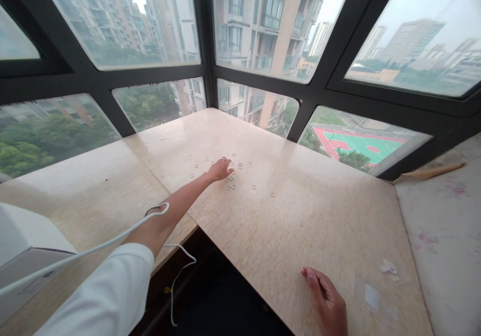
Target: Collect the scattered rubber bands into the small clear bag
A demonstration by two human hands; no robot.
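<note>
My left hand (220, 170) reaches out over the stone sill, low among several small thin rings (233, 187). Its thumb and fingers are apart at the tips, but whether a ring is between them is too small to tell. More rings lie to both sides, one of them (272, 195) farthest right. My right hand (326, 296) rests near the front edge at the lower right, its fingers curled together; what they hold, if anything, is hidden.
A white box (30, 246) stands at the left. A white cable (93, 248) crosses my left forearm. Clear plastic bags (372, 296) and a small white item (388, 266) lie at the right. Dark-framed windows border the pale sill (300, 246).
</note>
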